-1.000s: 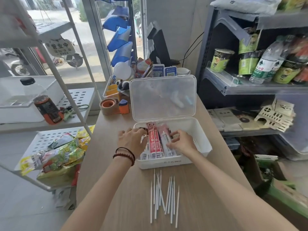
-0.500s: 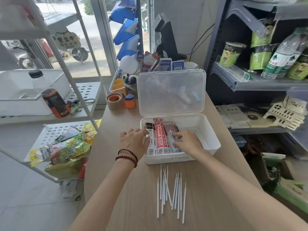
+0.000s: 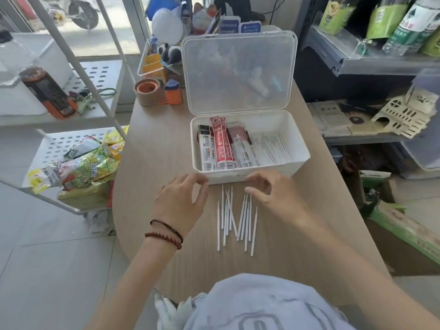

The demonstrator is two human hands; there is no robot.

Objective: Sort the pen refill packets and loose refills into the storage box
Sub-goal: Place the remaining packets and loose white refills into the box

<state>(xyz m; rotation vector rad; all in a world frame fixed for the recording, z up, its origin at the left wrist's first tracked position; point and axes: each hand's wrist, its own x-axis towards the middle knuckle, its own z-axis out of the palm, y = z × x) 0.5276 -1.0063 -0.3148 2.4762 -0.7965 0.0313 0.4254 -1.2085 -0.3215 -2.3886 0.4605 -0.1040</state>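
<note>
A white storage box [image 3: 297,144] stands open on the wooden table, its clear lid [image 3: 240,72] tilted up behind it. Inside lie refill packets: a black-and-white one [image 3: 206,148], red ones [image 3: 222,145], clear ones [image 3: 245,151] and flat white packs [image 3: 271,148] at the right. Several loose white refills [image 3: 235,217] lie on the table just in front of the box. My left hand [image 3: 181,203] hovers at their left, fingers loosely spread, holding nothing. My right hand [image 3: 273,194] hovers at their right near the box's front wall, fingers relaxed and empty.
A tape roll [image 3: 147,90] and an orange sharpener [image 3: 173,92] sit behind the box on the left, with a desk organiser [image 3: 154,65] further back. A white rack with snack bags [image 3: 88,167] stands left of the table. Grey shelves [image 3: 357,65] stand to the right.
Both hands have drawn back out of the box to the table in front of it, on either side of the loose refills. The camera has tilted further down.
</note>
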